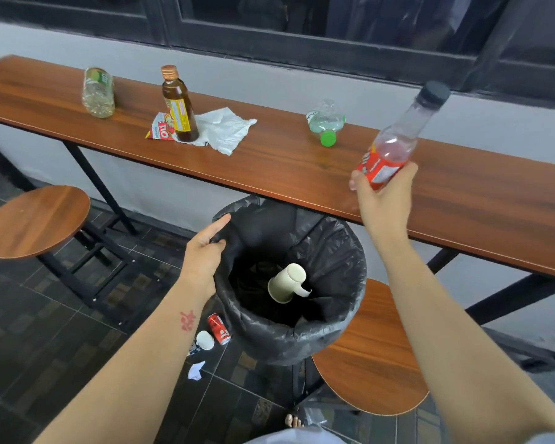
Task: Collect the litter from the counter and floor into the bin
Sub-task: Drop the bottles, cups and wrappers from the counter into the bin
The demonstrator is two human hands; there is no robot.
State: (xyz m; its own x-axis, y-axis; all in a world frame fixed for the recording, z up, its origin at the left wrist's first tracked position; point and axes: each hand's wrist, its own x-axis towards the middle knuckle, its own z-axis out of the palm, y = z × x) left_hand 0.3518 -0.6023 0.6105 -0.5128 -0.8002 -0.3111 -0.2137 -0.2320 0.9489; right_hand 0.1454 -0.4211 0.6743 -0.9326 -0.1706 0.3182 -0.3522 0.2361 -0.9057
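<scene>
While the left grip [205, 254] holds the bin [350, 251] steady, the right grip [383, 195], wrapped round the bottle [398, 139], should release only above its mouth.

A cup [287, 283] lies in the bin [334, 334], which stands before the counter [285, 168].

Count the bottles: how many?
4: a clear plastic bottle lying at left, a brown glass bottle upright, a crushed green-capped bottle, a red-labelled bottle in the right hand; the black-lined bin may hide more.
</scene>
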